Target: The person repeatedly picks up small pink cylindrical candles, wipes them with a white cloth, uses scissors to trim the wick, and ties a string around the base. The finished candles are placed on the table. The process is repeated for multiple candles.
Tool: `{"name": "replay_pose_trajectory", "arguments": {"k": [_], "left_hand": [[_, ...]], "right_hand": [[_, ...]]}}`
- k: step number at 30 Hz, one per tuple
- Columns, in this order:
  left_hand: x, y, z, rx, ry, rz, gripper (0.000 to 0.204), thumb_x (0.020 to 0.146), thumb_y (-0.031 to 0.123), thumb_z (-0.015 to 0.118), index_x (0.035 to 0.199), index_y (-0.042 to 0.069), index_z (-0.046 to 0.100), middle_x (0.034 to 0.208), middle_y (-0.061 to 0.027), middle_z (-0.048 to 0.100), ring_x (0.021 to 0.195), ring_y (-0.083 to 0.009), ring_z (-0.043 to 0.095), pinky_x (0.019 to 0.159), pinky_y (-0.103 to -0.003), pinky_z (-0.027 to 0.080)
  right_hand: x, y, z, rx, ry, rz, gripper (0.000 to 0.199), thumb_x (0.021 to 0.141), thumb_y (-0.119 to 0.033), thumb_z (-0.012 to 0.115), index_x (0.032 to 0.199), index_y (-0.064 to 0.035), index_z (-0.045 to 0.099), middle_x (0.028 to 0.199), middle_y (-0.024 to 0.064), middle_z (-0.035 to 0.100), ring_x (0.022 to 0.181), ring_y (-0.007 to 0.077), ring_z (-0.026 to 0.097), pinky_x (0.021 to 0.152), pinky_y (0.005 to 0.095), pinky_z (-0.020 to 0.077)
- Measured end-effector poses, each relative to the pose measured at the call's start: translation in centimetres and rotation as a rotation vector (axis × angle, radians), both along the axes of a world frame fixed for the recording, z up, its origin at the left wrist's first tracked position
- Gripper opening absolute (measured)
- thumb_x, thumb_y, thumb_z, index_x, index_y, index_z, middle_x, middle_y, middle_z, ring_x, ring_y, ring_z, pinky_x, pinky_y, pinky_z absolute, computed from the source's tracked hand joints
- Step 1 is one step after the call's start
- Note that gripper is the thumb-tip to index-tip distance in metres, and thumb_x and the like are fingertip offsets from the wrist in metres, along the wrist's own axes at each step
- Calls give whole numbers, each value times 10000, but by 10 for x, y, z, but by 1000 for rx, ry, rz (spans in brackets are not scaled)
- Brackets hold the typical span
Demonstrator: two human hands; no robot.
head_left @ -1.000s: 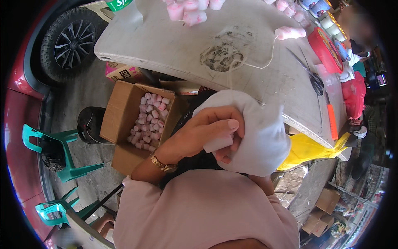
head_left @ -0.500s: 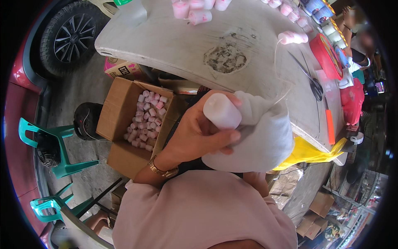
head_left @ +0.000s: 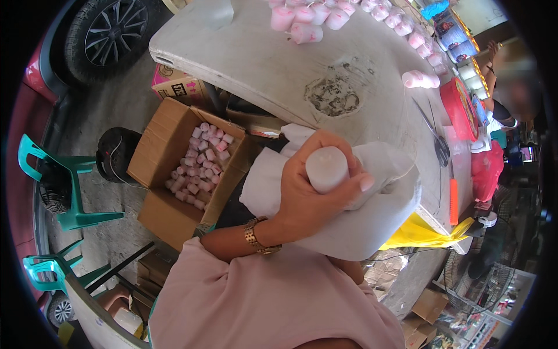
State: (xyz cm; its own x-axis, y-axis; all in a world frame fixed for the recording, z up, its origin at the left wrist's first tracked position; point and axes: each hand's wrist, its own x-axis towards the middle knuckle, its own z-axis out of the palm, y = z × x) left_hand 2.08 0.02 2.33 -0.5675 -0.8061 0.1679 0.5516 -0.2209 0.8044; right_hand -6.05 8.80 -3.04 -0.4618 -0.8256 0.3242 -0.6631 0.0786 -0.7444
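My left hand (head_left: 305,200), with a watch at its wrist, is wrapped round a short white pillar candle (head_left: 326,170). The candle's round end faces up, with a small bump in the middle. Under and beside this hand a white cloth (head_left: 372,218) is bunched over my lap, and part of it lies against the candle's side. My right forearm (head_left: 349,269) runs beneath the cloth, which hides the right hand and its fingers. To the left, an open cardboard box (head_left: 165,142) holds many small pink and white candles (head_left: 203,163).
On the table (head_left: 256,64) stand several pink candles (head_left: 305,33) and one lying candle (head_left: 419,79). Scissors (head_left: 442,150), an orange-handled tool (head_left: 453,200) and a red round tub (head_left: 459,109) lie right. A yellow bag (head_left: 427,232) hangs at the edge; a green chair (head_left: 81,218) stands left.
My left hand has turned and closed further round the candle, whose end now points more upward. The cloth has spread leftward under the hand. The whole view has shifted slightly.
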Motion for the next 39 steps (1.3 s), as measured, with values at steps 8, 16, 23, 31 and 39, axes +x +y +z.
{"name": "replay_pose_trajectory", "arguments": {"k": [8, 16, 23, 31, 39], "left_hand": [[-13, -3, -13, -87, 23, 107, 167, 856, 34, 685, 852, 77, 523, 671, -4, 611, 608, -70, 583, 1114, -508, 348], [-11, -6, -15, -66, 73, 52, 137, 823, -23, 679, 787, 45, 565, 719, 17, 553, 696, -23, 518, 1085, -396, 416], [-10, -7, -18, -48, 39, -19, 135, 867, 9, 647, 802, 39, 532, 632, 3, 556, 569, -54, 537, 1109, -516, 373], [-24, -7, -21, 100, 123, 130, 167, 869, -4, 642, 830, 70, 497, 737, -28, 596, 618, -93, 569, 1143, -510, 308], [-20, -5, -18, 130, 183, -35, 172, 871, -8, 644, 829, 65, 494, 668, -16, 576, 602, -83, 553, 1153, -487, 302]], "right_hand": [[3, 9, -4, 16, -42, -7, 251, 809, -138, 635, 1050, -71, 609, 945, 72, 617, 885, 245, 623, 720, 353, 485], [3, 15, -4, 29, -69, -11, 249, 806, -136, 635, 1045, -72, 611, 939, 70, 618, 883, 248, 625, 716, 356, 486], [2, 19, -3, 37, -80, -8, 247, 802, -133, 635, 1041, -73, 613, 935, 69, 619, 881, 250, 626, 713, 359, 487], [-3, 9, -6, 38, -77, 12, 245, 798, -131, 634, 1036, -75, 616, 930, 68, 621, 879, 252, 628, 709, 362, 487], [-15, 15, 6, 50, -123, 8, 243, 795, -129, 634, 1031, -76, 618, 925, 66, 622, 877, 255, 630, 705, 365, 488]]}}
